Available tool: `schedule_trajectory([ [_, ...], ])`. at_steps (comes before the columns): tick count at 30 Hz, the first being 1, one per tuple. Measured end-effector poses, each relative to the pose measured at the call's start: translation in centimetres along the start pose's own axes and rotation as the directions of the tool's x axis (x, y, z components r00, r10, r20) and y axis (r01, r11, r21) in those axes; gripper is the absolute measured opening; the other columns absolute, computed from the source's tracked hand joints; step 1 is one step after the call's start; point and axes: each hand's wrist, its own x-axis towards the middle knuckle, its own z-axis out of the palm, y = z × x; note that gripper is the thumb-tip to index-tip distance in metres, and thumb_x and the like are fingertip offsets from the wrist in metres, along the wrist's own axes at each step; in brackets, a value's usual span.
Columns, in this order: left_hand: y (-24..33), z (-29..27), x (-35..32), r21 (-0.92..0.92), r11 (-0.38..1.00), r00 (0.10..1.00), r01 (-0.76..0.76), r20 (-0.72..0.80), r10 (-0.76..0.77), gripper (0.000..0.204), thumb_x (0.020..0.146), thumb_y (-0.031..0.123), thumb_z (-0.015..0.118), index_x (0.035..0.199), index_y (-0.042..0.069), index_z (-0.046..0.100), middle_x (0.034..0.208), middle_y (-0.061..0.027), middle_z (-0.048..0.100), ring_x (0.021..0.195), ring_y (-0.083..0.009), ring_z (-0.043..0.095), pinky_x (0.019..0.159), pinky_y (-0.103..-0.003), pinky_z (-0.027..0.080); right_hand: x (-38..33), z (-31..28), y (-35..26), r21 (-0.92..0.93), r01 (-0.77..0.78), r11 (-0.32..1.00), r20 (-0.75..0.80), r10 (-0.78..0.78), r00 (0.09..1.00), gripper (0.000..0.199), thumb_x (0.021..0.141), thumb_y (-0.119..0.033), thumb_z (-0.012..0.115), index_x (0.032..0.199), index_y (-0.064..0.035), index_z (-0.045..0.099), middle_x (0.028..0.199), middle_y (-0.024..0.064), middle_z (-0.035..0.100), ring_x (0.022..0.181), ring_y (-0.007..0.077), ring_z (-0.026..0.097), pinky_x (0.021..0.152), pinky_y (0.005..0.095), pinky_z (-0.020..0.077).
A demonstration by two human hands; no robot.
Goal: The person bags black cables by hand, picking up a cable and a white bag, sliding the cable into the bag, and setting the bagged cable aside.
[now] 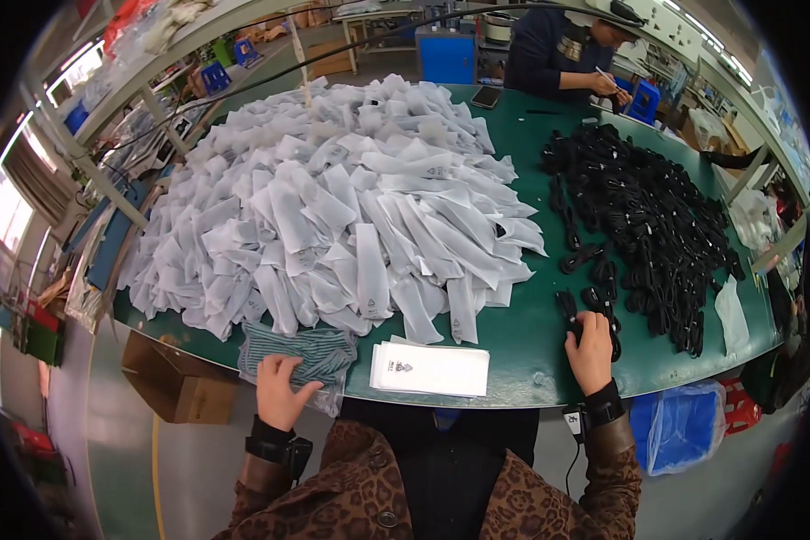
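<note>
My left hand (283, 394) lies on a clear plastic bag (331, 401) of thin teal-and-grey striped strips (308, 349) at the table's front edge; thumb and fingers are apart. At the front right, my right hand (591, 353) has its fingers curled round a coiled black cable (567, 309). More coils lie close beside it. Between my hands sits a stack of flat white printed sleeves (430, 367). A large heap of filled, frosted white sleeves (333, 198) covers the left and middle. To the right spreads a pile of black coiled cables (643, 216).
Across the green table (513, 360) a person (562, 54) holds a thin pen-like object. A phone (486, 96) lies near the far edge. A single white sleeve (732, 315) rests at right. Below stand a cardboard box (180, 382) and a lined blue bin (679, 427).
</note>
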Motion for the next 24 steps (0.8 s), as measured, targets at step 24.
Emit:
schedule_trajectory([
  [24,3.3,1.0,14.1,0.138,0.847,0.828,-0.513,0.339,0.446,0.085,0.065,0.045,0.084,0.141,0.031,0.049,0.155,-0.0163,0.028,0.145,-0.043,0.019,0.107,-0.067,0.026,8.6,0.7,-9.7,0.054,0.51,0.858,0.319,-0.499,0.806,0.103,0.058,-0.031,0.091,0.147,-0.0248,0.041,0.152,0.0222,0.028,0.136,0.0446,0.034,0.108,0.0519,0.0347],
])
